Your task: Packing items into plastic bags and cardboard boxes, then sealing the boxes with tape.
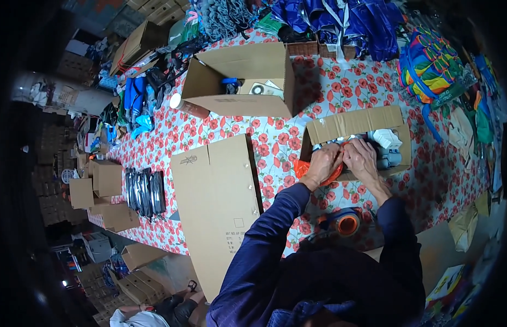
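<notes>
Over the near side of a small open cardboard box (354,124), both my hands work close together with their fingers curled in. My left hand (325,163) grips an orange-red plastic bag (302,168), part of which hangs over the box's near left corner. Right beside it, my right hand (361,156) has its fingers bent down at the same bag; its fingertips are hidden. Grey-blue cylindrical items (392,158) and a crumpled white piece (387,138) lie in the box at the right.
A tape dispenser (347,224) sits between my forearms. Left of me lies a large flattened carton (218,191). Farther off stand a bigger open box (240,106) and a capped tube (189,106). Black packaged items (145,192) lie at the left; a person (161,315) is at lower left.
</notes>
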`<act>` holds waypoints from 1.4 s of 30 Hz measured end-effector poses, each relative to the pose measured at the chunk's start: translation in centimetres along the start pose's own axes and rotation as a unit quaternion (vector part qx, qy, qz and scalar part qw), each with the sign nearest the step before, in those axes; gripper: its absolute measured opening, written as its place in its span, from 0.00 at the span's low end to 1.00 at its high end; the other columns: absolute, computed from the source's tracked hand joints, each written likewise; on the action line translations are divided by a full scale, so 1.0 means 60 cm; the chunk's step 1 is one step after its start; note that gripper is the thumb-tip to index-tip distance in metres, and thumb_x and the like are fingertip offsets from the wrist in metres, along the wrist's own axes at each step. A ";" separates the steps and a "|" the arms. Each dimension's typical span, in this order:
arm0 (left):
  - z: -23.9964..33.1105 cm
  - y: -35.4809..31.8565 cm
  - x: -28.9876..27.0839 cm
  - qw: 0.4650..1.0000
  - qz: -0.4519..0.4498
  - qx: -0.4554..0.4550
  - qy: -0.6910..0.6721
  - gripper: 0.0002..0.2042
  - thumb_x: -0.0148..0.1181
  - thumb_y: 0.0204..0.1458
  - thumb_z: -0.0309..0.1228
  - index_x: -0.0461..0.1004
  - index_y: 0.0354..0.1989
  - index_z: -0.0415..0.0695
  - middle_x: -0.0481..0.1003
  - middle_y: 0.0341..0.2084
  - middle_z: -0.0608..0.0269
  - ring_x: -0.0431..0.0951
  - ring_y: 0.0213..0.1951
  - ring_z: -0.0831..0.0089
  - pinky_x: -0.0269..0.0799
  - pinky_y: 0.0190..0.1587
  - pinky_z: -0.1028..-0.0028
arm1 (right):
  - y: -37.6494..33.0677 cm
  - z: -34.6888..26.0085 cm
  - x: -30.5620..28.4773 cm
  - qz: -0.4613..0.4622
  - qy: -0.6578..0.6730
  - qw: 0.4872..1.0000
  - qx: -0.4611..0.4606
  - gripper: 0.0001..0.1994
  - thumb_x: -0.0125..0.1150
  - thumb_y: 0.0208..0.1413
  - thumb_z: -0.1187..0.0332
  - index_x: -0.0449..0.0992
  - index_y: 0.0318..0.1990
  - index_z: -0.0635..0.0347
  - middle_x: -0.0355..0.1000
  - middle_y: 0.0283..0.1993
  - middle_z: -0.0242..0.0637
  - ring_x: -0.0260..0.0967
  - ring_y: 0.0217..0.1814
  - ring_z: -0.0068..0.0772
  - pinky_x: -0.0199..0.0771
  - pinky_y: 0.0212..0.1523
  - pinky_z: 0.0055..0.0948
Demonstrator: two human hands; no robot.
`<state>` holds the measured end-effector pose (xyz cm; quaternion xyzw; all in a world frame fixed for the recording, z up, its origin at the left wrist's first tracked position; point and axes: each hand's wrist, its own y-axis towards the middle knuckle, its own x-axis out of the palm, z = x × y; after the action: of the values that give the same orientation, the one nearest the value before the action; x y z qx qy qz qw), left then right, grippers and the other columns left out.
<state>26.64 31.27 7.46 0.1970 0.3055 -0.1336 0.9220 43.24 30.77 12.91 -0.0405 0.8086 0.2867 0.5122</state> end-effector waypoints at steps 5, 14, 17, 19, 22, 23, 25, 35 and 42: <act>0.003 0.010 -0.021 0.997 0.003 -0.070 0.014 0.07 0.57 0.53 0.28 0.72 0.37 0.41 0.74 0.31 0.55 0.75 0.31 0.54 0.71 0.37 0.65 | -0.023 0.039 0.038 0.032 0.030 0.999 -0.012 0.07 0.60 0.47 0.79 0.76 0.35 0.61 0.71 0.35 0.36 0.67 0.32 0.39 0.70 0.35 0.31; 0.015 0.021 -0.022 0.994 0.053 0.008 -0.100 0.06 0.57 0.49 0.26 0.73 0.36 0.44 0.74 0.32 0.59 0.75 0.30 0.56 0.71 0.35 0.66 | -0.035 0.041 0.076 0.085 0.356 0.883 0.293 0.09 0.58 0.54 0.75 0.79 0.41 0.57 0.77 0.37 0.32 0.73 0.36 0.35 0.73 0.41 0.30; -0.005 0.004 0.009 0.996 0.043 -0.031 -0.075 0.06 0.57 0.48 0.24 0.73 0.35 0.45 0.73 0.32 0.60 0.74 0.29 0.57 0.70 0.35 0.66 | -0.042 0.053 0.055 -0.047 0.291 0.921 0.253 0.10 0.58 0.56 0.73 0.80 0.44 0.57 0.79 0.36 0.34 0.74 0.34 0.39 0.74 0.39 0.33; -0.003 0.003 -0.017 0.994 -0.007 -0.077 -0.076 0.06 0.56 0.48 0.24 0.73 0.35 0.46 0.74 0.33 0.61 0.75 0.31 0.57 0.71 0.36 0.67 | -0.061 0.081 0.071 -0.020 0.248 0.937 0.246 0.09 0.59 0.57 0.72 0.79 0.44 0.58 0.80 0.38 0.37 0.74 0.33 0.42 0.74 0.37 0.35; -0.037 -0.017 -0.026 0.998 -0.069 0.001 -0.015 0.07 0.55 0.49 0.25 0.72 0.37 0.44 0.75 0.37 0.60 0.76 0.35 0.56 0.71 0.38 0.67 | -0.055 0.064 0.096 0.062 0.274 0.927 0.249 0.08 0.54 0.58 0.75 0.76 0.43 0.62 0.76 0.37 0.35 0.70 0.35 0.32 0.72 0.39 0.27; -0.037 -0.017 -0.023 0.997 -0.079 0.008 -0.025 0.07 0.55 0.49 0.25 0.72 0.37 0.44 0.75 0.37 0.60 0.76 0.35 0.56 0.71 0.38 0.67 | -0.061 0.070 0.098 0.067 0.264 0.926 0.261 0.08 0.54 0.58 0.75 0.76 0.43 0.62 0.76 0.37 0.35 0.70 0.35 0.32 0.72 0.39 0.27; -0.034 -0.023 -0.024 0.996 -0.067 0.049 -0.025 0.08 0.56 0.50 0.26 0.72 0.38 0.44 0.75 0.38 0.60 0.76 0.36 0.56 0.71 0.39 0.67 | -0.074 0.080 0.108 0.114 0.356 0.860 0.347 0.08 0.52 0.60 0.74 0.76 0.44 0.61 0.75 0.36 0.34 0.69 0.34 0.30 0.71 0.38 0.25; 0.030 -0.020 -0.029 0.987 -0.139 -0.082 -0.018 0.12 0.58 0.52 0.29 0.73 0.45 0.43 0.76 0.41 0.56 0.77 0.39 0.57 0.73 0.43 0.68 | -0.065 0.021 0.035 0.086 0.528 0.733 0.421 0.09 0.49 0.62 0.73 0.74 0.47 0.61 0.71 0.35 0.32 0.65 0.32 0.22 0.69 0.36 0.19; 0.022 -0.056 -0.019 0.992 -0.097 0.053 -0.068 0.14 0.59 0.52 0.28 0.73 0.48 0.44 0.77 0.31 0.55 0.77 0.31 0.56 0.72 0.37 0.64 | -0.070 0.034 0.008 0.140 0.646 0.554 0.506 0.09 0.50 0.62 0.73 0.74 0.46 0.61 0.71 0.34 0.33 0.64 0.30 0.19 0.67 0.32 0.17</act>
<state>25.20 27.82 8.21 0.2052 0.2521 -0.2511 0.9118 46.14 28.42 10.13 0.1646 0.9296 -0.2049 -0.2585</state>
